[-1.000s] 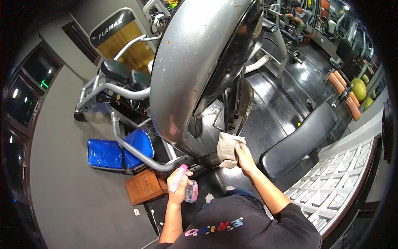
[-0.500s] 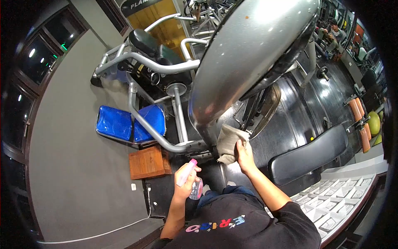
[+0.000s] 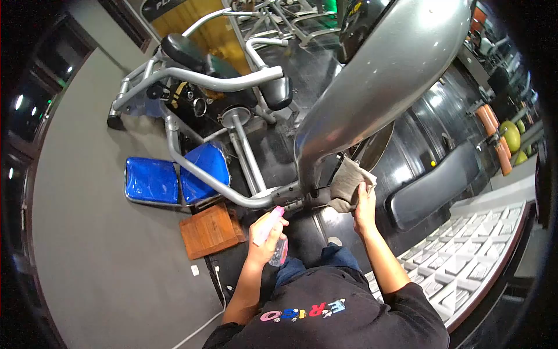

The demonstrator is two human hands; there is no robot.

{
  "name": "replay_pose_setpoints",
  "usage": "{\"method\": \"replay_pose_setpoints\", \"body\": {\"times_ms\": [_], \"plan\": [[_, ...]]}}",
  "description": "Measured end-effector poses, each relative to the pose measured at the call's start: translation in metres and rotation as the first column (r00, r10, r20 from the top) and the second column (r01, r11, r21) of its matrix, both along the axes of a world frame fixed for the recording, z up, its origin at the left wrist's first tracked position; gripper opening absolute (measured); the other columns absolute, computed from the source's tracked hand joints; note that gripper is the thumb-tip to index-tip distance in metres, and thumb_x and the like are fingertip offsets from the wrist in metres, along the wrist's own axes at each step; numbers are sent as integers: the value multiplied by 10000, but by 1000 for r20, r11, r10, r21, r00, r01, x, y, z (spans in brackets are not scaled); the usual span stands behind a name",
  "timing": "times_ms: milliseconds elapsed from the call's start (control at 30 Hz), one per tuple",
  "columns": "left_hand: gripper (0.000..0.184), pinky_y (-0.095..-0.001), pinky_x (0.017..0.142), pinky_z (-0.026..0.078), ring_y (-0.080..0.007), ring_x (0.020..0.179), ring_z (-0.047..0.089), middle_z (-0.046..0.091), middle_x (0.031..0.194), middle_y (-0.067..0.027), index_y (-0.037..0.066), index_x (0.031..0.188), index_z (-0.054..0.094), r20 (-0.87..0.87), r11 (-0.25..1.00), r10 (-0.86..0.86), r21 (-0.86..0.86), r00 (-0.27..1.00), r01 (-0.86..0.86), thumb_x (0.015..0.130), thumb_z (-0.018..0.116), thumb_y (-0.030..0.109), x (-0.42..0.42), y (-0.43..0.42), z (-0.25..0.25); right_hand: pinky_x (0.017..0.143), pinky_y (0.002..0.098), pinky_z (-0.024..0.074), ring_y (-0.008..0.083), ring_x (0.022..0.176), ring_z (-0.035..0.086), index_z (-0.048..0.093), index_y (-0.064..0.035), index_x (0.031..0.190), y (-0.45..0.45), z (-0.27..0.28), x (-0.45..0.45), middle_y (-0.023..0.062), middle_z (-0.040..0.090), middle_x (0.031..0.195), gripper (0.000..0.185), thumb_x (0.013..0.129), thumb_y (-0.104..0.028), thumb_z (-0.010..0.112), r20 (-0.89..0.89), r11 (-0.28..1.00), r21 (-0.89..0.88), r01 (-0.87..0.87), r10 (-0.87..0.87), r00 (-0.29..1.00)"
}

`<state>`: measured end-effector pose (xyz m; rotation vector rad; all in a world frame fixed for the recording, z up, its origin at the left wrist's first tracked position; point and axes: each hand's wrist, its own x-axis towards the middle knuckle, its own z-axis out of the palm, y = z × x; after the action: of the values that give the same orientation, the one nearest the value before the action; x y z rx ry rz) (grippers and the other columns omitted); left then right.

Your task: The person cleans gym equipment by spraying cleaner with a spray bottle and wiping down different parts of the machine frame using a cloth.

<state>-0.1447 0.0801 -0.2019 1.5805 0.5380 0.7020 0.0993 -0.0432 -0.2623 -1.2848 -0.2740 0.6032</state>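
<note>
Logged from my remote station, all places as I view them. Bottle: in the left fingers. Cloth: in the right fingers. Column: beyond the cloth. Tube: runs left from the column's base, before the chair. Wall: left of the chair. Box: on the floor, nearer me than the chair. Board: far ahead, left of the column. Pad: right of the cloth. Panel: nearer me than the pad. Ball: far right, past the pad.
</note>
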Motion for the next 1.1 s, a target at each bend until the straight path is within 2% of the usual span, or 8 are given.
{"method": "replay_pose_setpoints", "body": {"times_ms": [100, 300, 467, 600, 767, 967, 1033, 1100], "plan": [[471, -260, 628, 502, -113, 638, 600, 649, 932, -115, -68, 1210, 567, -60, 997, -81, -16, 995, 80, 967, 546, 335, -15, 20, 0, 1027, 321, 344, 179, 1167, 490, 466, -5, 1326, 4, 4, -32, 83, 552, 1246, 453, 1011, -330, 474, 38, 993, -31, 113, -112, 993], [483, -259, 602, 495, -110, 610, 582, 647, 939, -115, -53, 1252, 555, -12, 973, -227, 29, 974, 228, 978, 519, 343, -23, 62, -17, 1027, 309, 344, 168, 1158, 485, 476, -15, 1312, -8, 2, -83, 74, 539, 1257, 426, 1009, -314, 487, 110, 980, -80, 180, -171, 979], [425, -250, 563, 487, -108, 575, 579, 642, 835, -89, -38, 1247, 578, -29, 950, -312, 22, 950, 313, 981, 502, 284, -4, 86, -30, 1024, 312, 344, 178, 1142, 498, 494, 22, 1281, -48, -1, -108, 96, 561, 1226, 396, 1018, -271, 464, 200, 933, -153, 326, -294, 935], [426, -252, 550, 487, -109, 563, 585, 643, 800, -75, -29, 1251, 581, -67, 953, -302, -10, 951, 302, 979, 501, 289, -1, 85, -41, 1039, 317, 332, 185, 1171, 490, 481, 14, 1308, -80, -2, -111, 100, 551, 1255, 416, 1018, -283, 465, 174, 914, -153, 376, -350, 920], [389, -248, 535, 504, -107, 595, 586, 633, 846, -85, -42, 1211, 596, -56, 987, -123, -112, 991, 116, 964, 550, 256, -18, 62, -50, 1032, 307, 336, 179, 1161, 492, 473, 10, 1314, -72, 7, -101, 93, 552, 1249, 425, 1017, -294, 466, 166, 910, -166, 380, -355, 920], [387, -242, 538, 502, -117, 590, 588, 626, 826, -81, -62, 1187, 592, -24, 983, -32, -182, 999, 27, 964, 546, 251, -38, 58, -68, 1010, 298, 347, 161, 1133, 492, 499, 10, 1275, -38, -15, -81, 80, 569, 1209, 407, 1019, -303, 455, 76, 959, -74, 272, -266, 961], [397, -251, 549, 504, -118, 590, 589, 626, 822, -85, -63, 1202, 582, -48, 987, -41, -160, 998, 33, 963, 545, 252, -39, 59, -66, 1053, 318, 322, 182, 1210, 476, 461, -19, 1341, -27, -13, -71, 86, 529, 1308, 470, 1008, -350, 477, 90, 968, -63, 243, -237, 967], [322, -262, 581, 497, -107, 601, 595, 634, 823, -74, -12, 969, 628, -82, 989, 58, -130, 995, -68, 976, 512, 288, -36, 56, -51, 1043, 315, 333, 179, 1193, 487, 468, -14, 1327, -15, -6, -62, 85, 536, 1293, 458, 1010, -344, 475, 16, 969, -2, 248, -248, 969]]}}
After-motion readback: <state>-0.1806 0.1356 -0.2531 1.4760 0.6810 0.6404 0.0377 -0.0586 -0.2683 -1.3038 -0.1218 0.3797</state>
